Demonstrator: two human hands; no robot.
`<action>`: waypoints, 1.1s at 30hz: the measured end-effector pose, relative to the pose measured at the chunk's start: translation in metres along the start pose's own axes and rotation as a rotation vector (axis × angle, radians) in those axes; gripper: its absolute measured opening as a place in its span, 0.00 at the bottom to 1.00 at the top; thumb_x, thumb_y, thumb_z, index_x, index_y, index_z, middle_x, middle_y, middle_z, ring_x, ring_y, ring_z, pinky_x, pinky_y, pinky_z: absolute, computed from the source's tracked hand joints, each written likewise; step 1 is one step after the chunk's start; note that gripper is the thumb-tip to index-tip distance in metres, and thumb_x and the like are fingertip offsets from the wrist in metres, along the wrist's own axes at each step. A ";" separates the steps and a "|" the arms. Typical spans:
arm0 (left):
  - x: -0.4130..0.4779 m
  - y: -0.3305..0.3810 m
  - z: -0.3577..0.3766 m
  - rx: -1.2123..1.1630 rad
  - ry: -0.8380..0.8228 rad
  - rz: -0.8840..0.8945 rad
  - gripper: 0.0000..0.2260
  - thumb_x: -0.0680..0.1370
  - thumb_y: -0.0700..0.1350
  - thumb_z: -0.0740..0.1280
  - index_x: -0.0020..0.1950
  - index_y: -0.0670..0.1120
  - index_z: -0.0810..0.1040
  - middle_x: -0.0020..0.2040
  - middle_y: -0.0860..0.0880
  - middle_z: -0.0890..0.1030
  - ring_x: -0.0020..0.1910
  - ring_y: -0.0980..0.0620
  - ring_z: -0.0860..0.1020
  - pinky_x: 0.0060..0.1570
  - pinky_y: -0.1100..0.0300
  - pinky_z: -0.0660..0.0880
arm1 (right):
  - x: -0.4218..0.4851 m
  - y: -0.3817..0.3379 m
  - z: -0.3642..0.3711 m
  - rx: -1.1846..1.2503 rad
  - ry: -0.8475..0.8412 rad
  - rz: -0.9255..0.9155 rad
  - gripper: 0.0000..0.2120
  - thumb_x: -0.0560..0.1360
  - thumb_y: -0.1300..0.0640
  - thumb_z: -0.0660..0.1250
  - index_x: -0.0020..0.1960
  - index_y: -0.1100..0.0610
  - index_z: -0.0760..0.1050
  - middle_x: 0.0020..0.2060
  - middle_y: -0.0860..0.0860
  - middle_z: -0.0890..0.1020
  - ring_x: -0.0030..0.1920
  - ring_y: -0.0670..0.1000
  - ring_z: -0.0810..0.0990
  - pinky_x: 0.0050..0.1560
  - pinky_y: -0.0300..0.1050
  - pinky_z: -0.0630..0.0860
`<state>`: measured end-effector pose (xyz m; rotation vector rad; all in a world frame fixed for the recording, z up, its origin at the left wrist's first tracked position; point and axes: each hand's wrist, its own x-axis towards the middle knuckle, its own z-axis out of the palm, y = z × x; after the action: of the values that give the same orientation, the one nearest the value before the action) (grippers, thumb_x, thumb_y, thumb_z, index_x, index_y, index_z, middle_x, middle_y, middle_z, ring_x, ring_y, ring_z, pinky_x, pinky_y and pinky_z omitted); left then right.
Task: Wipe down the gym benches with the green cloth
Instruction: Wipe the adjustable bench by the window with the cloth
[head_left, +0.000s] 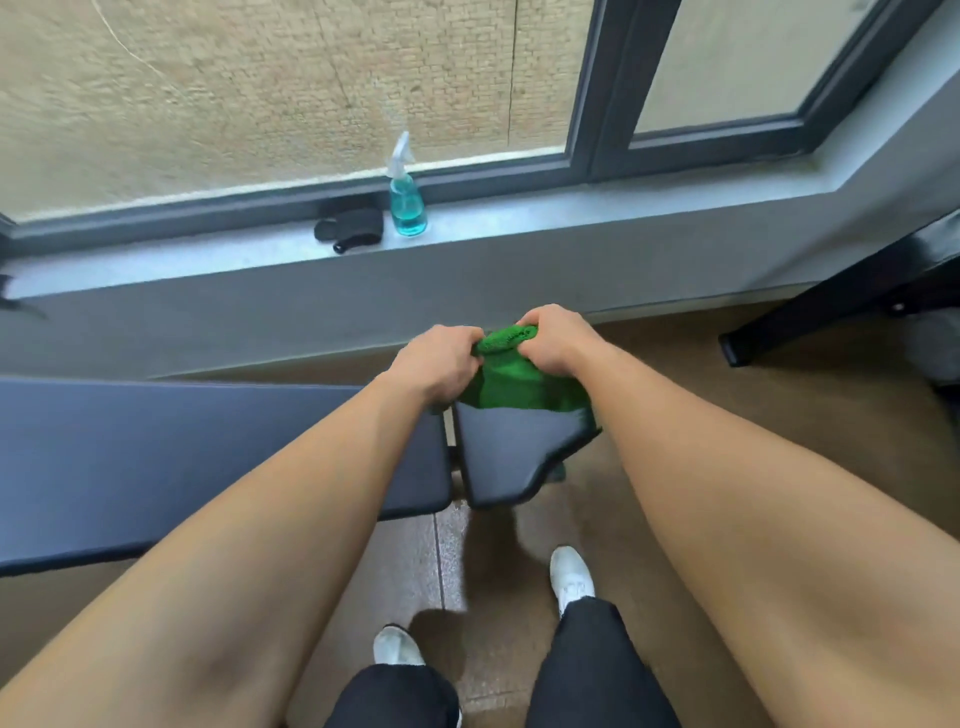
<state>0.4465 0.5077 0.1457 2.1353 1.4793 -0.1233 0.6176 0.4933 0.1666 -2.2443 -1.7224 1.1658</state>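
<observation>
A green cloth (511, 382) hangs bunched between my two hands, above the far edge of the small dark seat pad (511, 457) of a gym bench. My left hand (441, 361) grips its left top corner and my right hand (553, 338) grips the right top corner, fists close together. The cloth's lower part drapes down onto the seat pad's far end. The long dark back pad (156, 457) of the same bench stretches away to the left, separated from the seat pad by a narrow gap.
A spray bottle (408, 200) with blue liquid stands on the grey window sill (571, 213), beside a black strap (350, 231). A black metal frame leg (831, 301) slants in at the right. My white shoes (571, 577) stand on the brown floor.
</observation>
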 end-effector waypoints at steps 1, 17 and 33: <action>-0.007 0.002 -0.016 0.005 0.014 -0.005 0.04 0.79 0.47 0.61 0.50 0.51 0.75 0.51 0.45 0.81 0.53 0.40 0.78 0.47 0.52 0.73 | -0.006 -0.013 -0.010 -0.018 0.004 -0.019 0.20 0.74 0.59 0.63 0.64 0.47 0.78 0.58 0.54 0.81 0.55 0.55 0.79 0.50 0.42 0.72; -0.105 0.041 -0.168 -0.006 0.211 -0.118 0.07 0.77 0.45 0.61 0.52 0.52 0.78 0.50 0.46 0.81 0.48 0.44 0.77 0.48 0.52 0.74 | -0.090 -0.131 -0.116 -0.363 0.030 -0.324 0.24 0.76 0.64 0.58 0.70 0.50 0.73 0.65 0.54 0.77 0.62 0.57 0.76 0.59 0.49 0.75; -0.180 0.059 -0.192 -0.131 0.371 -0.429 0.10 0.78 0.43 0.59 0.54 0.53 0.77 0.51 0.48 0.79 0.50 0.45 0.76 0.45 0.54 0.72 | -0.125 -0.190 -0.148 -0.488 -0.118 -0.648 0.15 0.76 0.53 0.62 0.61 0.53 0.79 0.50 0.53 0.81 0.51 0.55 0.78 0.53 0.48 0.76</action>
<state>0.3853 0.4317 0.3974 1.7723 2.0838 0.2238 0.5469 0.5103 0.4275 -1.5657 -2.7217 0.7947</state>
